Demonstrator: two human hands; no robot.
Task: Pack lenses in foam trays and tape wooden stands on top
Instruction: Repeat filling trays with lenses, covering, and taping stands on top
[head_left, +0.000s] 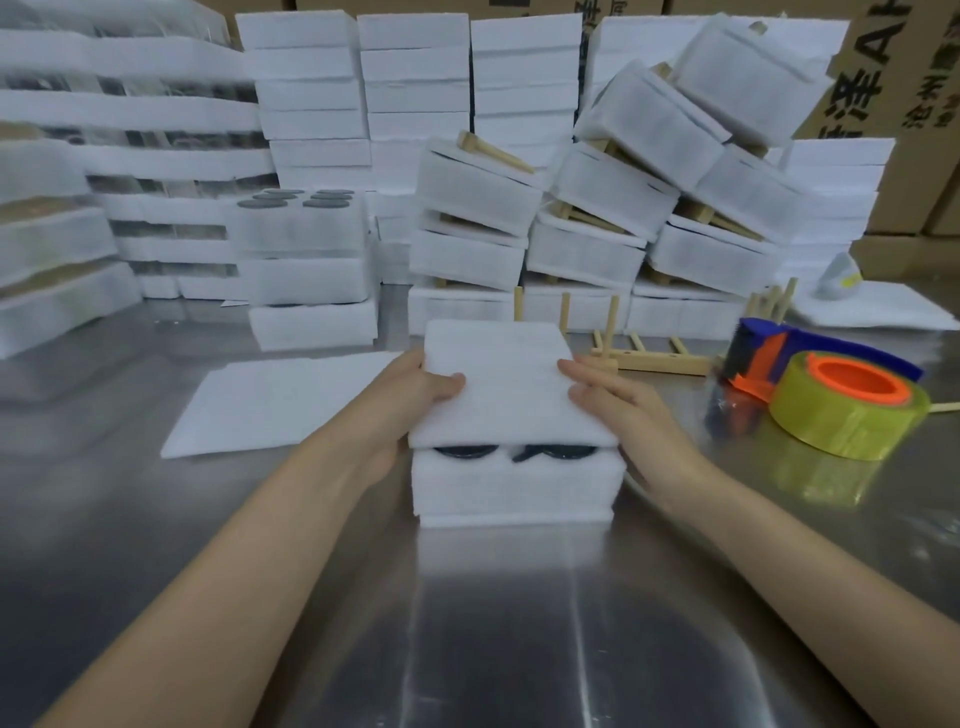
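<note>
Bare table (493, 623) nearside; foam stacks (467, 239) behind, tape dispenser (810, 384) right.

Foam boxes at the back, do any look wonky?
Yes. The packed foam trays at back right lie tilted and jumbled on each other, wooden stands poking out, while the stacks at back centre sit straight.

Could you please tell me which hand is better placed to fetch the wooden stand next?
Probably the right hand: the wooden stand lies just beyond it, on its side. The left hand grips the opposite edge of the foam sheet.
</note>
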